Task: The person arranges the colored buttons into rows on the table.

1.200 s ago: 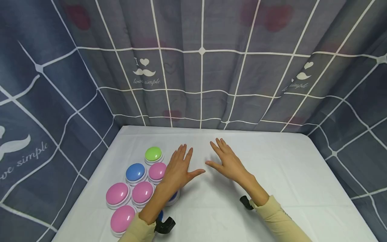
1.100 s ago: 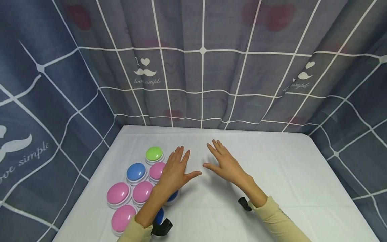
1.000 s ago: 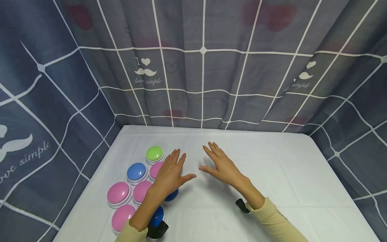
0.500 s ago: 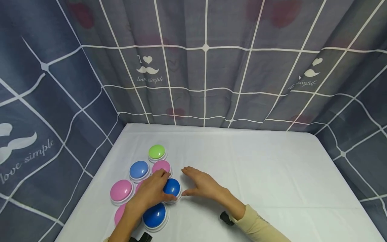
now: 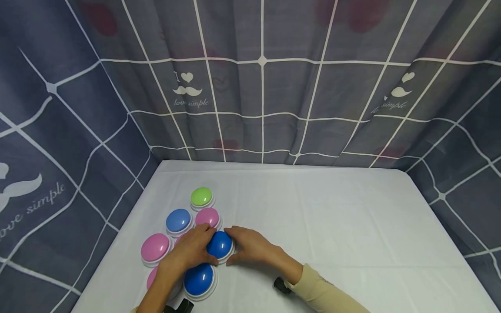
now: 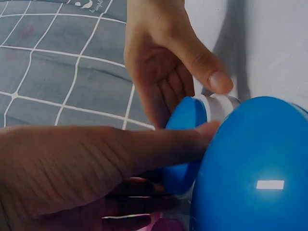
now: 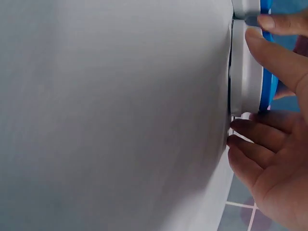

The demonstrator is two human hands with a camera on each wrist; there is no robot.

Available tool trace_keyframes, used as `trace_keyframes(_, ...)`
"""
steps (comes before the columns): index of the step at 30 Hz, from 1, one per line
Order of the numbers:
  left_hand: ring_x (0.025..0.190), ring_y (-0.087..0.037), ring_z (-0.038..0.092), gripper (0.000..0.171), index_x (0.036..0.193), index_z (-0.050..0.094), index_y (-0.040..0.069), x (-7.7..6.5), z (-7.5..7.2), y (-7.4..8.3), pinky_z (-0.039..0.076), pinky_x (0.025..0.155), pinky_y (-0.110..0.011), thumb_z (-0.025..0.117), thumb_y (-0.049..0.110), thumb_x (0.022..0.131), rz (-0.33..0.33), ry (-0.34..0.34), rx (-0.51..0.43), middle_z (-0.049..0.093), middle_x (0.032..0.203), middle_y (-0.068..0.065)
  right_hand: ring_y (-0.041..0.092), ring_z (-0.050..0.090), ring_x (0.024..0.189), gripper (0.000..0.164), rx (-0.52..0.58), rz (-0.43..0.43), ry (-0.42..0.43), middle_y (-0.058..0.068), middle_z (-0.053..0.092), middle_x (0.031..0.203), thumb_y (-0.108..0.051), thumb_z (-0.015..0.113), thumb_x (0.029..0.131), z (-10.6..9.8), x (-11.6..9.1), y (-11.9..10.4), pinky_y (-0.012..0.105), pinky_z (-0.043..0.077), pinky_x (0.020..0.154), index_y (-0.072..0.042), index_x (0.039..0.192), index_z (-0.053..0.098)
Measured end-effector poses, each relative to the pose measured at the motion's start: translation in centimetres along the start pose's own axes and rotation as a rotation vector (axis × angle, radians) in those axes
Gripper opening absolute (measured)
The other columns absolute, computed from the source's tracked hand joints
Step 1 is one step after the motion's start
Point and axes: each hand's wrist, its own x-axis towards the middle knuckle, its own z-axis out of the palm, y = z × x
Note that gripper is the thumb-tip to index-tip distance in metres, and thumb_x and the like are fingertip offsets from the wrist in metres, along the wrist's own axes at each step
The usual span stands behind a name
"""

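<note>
A blue push button (image 5: 220,244) with a domed top and round white base sits between both hands on the white table. My left hand (image 5: 190,248) holds its left side, thumb near and fingers far; in the left wrist view the thumb lies across the dome. My right hand (image 5: 252,246) curves round its right side. In the right wrist view the right thumb (image 7: 274,53) touches the white base (image 7: 248,77), with fingers round the other side. Another blue push button (image 5: 198,279) stands just nearer, below my left thumb.
Left and beyond stand a pink button (image 5: 207,216), a lighter blue button (image 5: 178,220), a green button (image 5: 201,197) and another pink button (image 5: 155,248). My left arm partly covers more pink ones. A checked curtain (image 5: 242,91) surrounds the table (image 5: 332,208) behind and at the sides.
Both hands have come down and toward me, leftward, from above the table to the blue push button. The right hand has closed in from the right. The buttons look unmoved.
</note>
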Motion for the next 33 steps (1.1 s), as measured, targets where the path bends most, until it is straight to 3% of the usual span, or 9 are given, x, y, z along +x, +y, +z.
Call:
trace_keyframes(6, 0.100, -0.029, 0.060, 0.072, 0.121, 0.064, 0.004, 0.0, 0.0, -0.3, 0.052, 0.090, -0.048, 0.095, 0.031, 0.062, 0.020, 0.005, -0.016, 0.060, 0.106, -0.007, 0.015, 0.059, 0.118, 0.081, -0.018, -0.005, 0.039, 0.005, 0.062, 0.131, -0.042, 0.085, 0.076, 0.5, 0.4, -0.2, 0.030, 0.048, 0.098, -0.004, 0.140, 0.052)
trace_keyframes(12, 0.100, -0.024, 0.059, 0.066, 0.121, 0.064, 0.006, 0.1, -0.3, -0.8, 0.052, 0.090, -0.046, 0.093, 0.031, 0.066, 0.093, 0.016, -0.039, 0.059, 0.106, -0.003, 0.014, 0.058, 0.119, 0.080, -0.021, 0.000, 0.061, 0.003, 0.061, 0.133, -0.042, 0.085, 0.076, 0.4, 0.3, 0.0, 0.030, 0.048, 0.098, -0.006, 0.139, 0.054)
trace_keyframes(17, 0.107, -0.025, 0.059, 0.068, 0.128, 0.061, 0.004, 0.7, -0.7, -0.8, 0.052, 0.092, -0.048, 0.089, 0.031, 0.073, 0.140, 0.033, -0.053, 0.059, 0.117, -0.007, 0.016, 0.058, 0.120, 0.077, 0.009, -0.004, 0.118, 0.004, 0.061, 0.133, -0.039, 0.086, 0.077, -0.2, 0.0, 0.7, 0.034, 0.047, 0.100, -0.005, 0.139, 0.054)
trace_keyframes(27, 0.127, -0.030, 0.053, 0.068, 0.139, 0.055, 0.002, 4.8, -1.0, 0.1, 0.045, 0.102, -0.047, 0.084, 0.020, 0.080, 0.211, 0.090, -0.105, 0.057, 0.135, -0.013, 0.025, 0.056, 0.125, 0.076, 0.137, 0.032, 0.306, 0.010, 0.059, 0.136, -0.030, 0.087, 0.077, -2.2, -0.5, 3.9, 0.042, 0.046, 0.103, -0.002, 0.139, 0.054)
trace_keyframes(33, 0.130, -0.032, 0.050, 0.065, 0.140, 0.053, 0.002, 7.6, -0.7, 0.4, 0.040, 0.107, -0.047, 0.081, 0.015, 0.083, 0.235, 0.130, -0.142, 0.056, 0.138, -0.014, 0.030, 0.054, 0.127, 0.077, 0.186, 0.067, 0.341, 0.015, 0.057, 0.138, -0.027, 0.087, 0.077, -3.5, 0.0, 6.1, 0.046, 0.044, 0.104, 0.000, 0.140, 0.052)
